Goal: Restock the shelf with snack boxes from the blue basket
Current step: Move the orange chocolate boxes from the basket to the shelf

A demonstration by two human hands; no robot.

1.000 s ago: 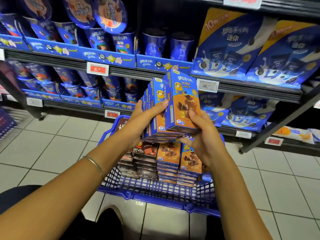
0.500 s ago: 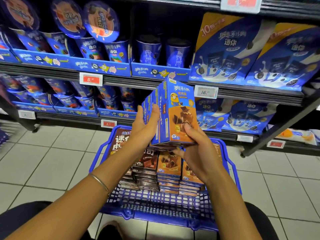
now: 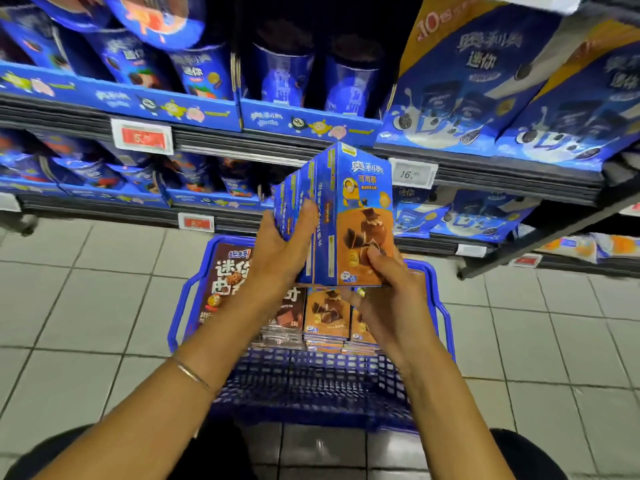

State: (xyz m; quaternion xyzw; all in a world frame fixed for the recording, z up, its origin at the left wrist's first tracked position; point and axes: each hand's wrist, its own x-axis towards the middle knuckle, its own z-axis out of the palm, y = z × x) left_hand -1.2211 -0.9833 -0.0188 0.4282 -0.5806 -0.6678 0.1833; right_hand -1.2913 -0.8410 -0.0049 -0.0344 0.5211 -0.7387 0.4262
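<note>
I hold a row of snack boxes [image 3: 349, 216] upright above the blue basket [image 3: 311, 386], squeezed between both hands so none slips. My left hand [image 3: 277, 251] clamps the row's left side, fingers [image 3: 306, 213] curled over the edges. My right hand [image 3: 384, 296] grips the near box low down. More boxes lie stacked in the basket, and the shelf [image 3: 242, 143] waits just beyond.
</note>
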